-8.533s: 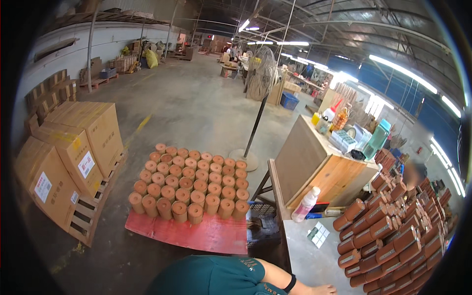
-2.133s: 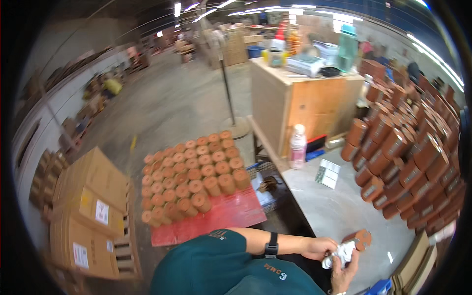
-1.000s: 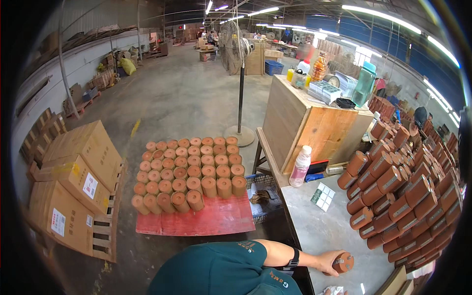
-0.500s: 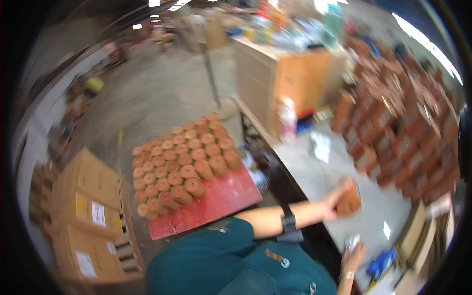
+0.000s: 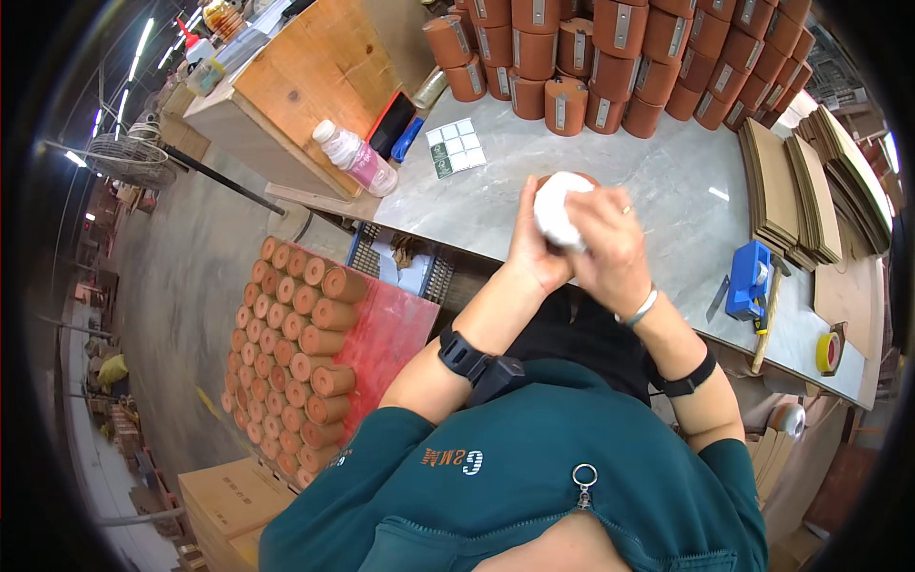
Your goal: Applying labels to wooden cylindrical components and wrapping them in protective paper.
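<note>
Above the near part of the grey worktable (image 5: 457,214), both hands are together in front of me. My left hand (image 5: 536,250) is wrapped round a small terracotta pot (image 5: 590,179), of which only a sliver of the rim shows. A crumpled white cloth (image 5: 555,212) covers most of the pot. With bent fingers, my right hand (image 5: 610,243) grips this cloth and presses it against the pot. A sheet of white and green stickers (image 5: 457,149) lies on the table beyond my left hand.
Stacked terracotta pots with metal plates (image 5: 566,105) line the table's back. More pots (image 5: 295,357) stand on a red board (image 5: 391,329) at left. A plastic bottle (image 5: 355,157) is beside a wooden box (image 5: 315,86). Cardboard sheets (image 5: 782,191), a blue tape dispenser (image 5: 750,279) and a tape roll (image 5: 828,353) are at right.
My view has swung toward the table. My hands were apart, the left holding the pot and the right a whitish thing; now they have come together, cloth against pot.
</note>
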`<state>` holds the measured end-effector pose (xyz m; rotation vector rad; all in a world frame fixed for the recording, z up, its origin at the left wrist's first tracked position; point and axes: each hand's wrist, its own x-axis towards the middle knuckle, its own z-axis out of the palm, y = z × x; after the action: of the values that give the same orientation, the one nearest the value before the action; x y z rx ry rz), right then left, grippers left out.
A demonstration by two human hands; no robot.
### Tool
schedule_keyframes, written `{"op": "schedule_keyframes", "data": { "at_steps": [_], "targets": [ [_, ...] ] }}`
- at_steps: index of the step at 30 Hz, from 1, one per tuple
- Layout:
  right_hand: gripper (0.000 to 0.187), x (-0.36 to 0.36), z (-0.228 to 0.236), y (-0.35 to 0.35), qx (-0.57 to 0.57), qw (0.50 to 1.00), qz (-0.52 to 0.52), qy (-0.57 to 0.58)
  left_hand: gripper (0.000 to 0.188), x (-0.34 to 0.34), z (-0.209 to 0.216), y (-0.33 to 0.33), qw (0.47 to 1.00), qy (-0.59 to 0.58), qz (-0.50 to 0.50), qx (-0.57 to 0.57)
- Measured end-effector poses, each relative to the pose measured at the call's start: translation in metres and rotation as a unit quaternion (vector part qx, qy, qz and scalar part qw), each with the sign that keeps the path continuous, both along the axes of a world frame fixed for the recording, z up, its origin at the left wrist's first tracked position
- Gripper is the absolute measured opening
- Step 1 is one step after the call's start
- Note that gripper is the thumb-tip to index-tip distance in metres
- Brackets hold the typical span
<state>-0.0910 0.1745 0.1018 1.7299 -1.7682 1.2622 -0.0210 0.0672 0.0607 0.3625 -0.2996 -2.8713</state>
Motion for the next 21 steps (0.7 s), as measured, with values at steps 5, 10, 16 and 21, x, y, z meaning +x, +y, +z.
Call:
{"op": "schedule_keyframes", "data": {
  "at_steps": [5,10,16,21],
  "targets": [
    [0.032,0.017,-0.009,0.031,0.105,0.980,0.131,-0.102,0.071,0.012,-0.014,-0.011,0.994,0.076,-0.078,0.010],
    [0.032,0.009,0.021,0.043,0.058,0.984,0.073,-0.149,0.074,0.015,0.010,-0.010,0.998,-0.046,-0.037,0.014],
    [0.038,0.025,0.003,0.018,0.030,0.999,0.034,-0.001,0.059,0.002,-0.010,0.000,0.996,0.038,-0.073,0.034],
    [0.035,0.025,-0.035,0.073,0.150,0.968,0.097,-0.175,0.080,0.022,0.005,-0.013,0.996,0.012,-0.063,-0.055]
  ]
}}
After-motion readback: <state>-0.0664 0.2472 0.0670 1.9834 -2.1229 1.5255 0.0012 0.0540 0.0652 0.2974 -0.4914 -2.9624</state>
